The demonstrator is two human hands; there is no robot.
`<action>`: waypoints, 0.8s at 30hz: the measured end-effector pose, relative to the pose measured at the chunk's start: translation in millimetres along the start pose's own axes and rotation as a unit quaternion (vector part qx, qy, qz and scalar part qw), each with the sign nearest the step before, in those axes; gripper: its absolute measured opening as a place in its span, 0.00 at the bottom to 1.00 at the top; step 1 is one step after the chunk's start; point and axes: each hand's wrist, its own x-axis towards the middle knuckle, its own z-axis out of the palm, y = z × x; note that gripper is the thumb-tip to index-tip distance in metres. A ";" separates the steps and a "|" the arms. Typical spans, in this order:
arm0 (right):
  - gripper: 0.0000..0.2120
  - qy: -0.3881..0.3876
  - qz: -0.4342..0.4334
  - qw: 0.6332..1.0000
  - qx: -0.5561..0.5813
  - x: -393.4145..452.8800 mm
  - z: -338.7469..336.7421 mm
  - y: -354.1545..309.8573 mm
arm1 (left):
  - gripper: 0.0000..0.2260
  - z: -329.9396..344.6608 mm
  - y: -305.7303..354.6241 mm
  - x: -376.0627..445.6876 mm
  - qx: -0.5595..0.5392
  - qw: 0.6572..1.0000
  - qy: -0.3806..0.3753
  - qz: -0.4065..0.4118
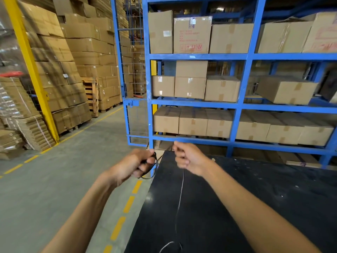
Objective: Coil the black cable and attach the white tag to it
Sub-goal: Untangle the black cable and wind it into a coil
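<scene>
My left hand (139, 164) is closed around a small coil of thin black cable (152, 172), whose loops hang below the fingers beside the table's far left corner. A strand runs from that hand across to my right hand (187, 158), which is a fist pinching the cable. From the right hand the cable drops and trails toward me over the black table (273, 198), showing as a thin shiny line that ends in a loop near the front edge. I see no white tag in view.
A blue steel rack (238, 106) stacked with cardboard boxes stands right behind the table. To the left lies grey floor with dashed yellow lines (127, 205), a yellow post (31, 70) and tall pallets of cartons (73, 70).
</scene>
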 end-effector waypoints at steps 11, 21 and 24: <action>0.18 -0.048 -0.169 0.959 -0.221 -51.6 84.6 18.2 | 0.18 14.0 -1.5 22.9 -0.074 0.954 0.210 0.200; 0.19 -0.045 0.022 0.989 -0.141 -47.3 40.6 108.2 | 0.11 -27.4 26.2 -24.7 -0.289 0.952 -0.086 0.056; 0.16 0.008 0.021 0.998 -0.057 -37.2 15.6 58.2 | 0.15 -14.5 3.3 -31.9 -0.129 0.987 -0.090 -0.032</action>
